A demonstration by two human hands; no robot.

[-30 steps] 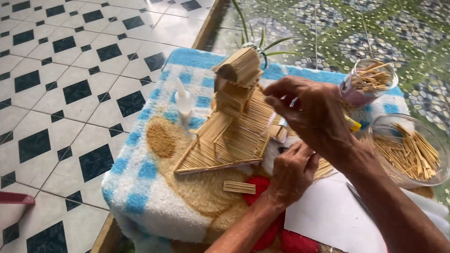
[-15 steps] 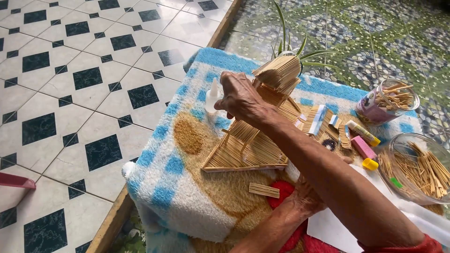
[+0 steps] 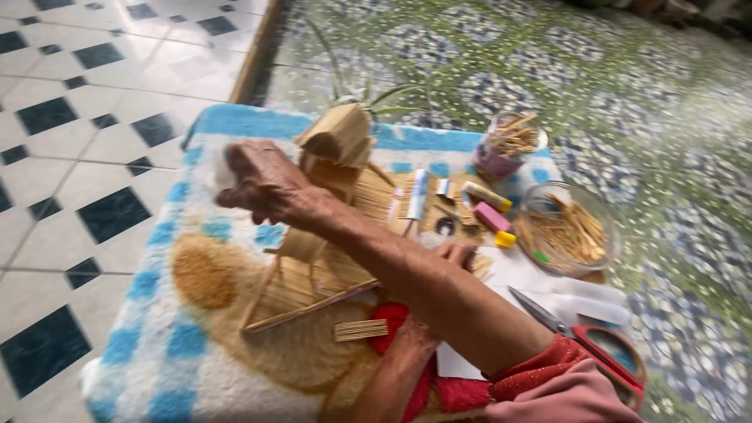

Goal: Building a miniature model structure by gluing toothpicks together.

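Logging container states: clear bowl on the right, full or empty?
Partly full: the clear bowl holds a loose heap of wooden sticks below its rim.

The stick house (image 3: 329,235) at centre frame is bare, matt pale wood, ridged where the sticks lie side by side. It rests on a fluffy, rough pile towel (image 3: 157,345). At right, a clear glossy bowl (image 3: 564,235) holds loose wooden sticks. The scissors (image 3: 548,313) have shiny metal blades. The floor tiles (image 3: 78,117) at upper left look smooth and glossy.

A home: tiled floor (image 3: 94,117), plush rug (image 3: 172,345), stick-craft supplies.
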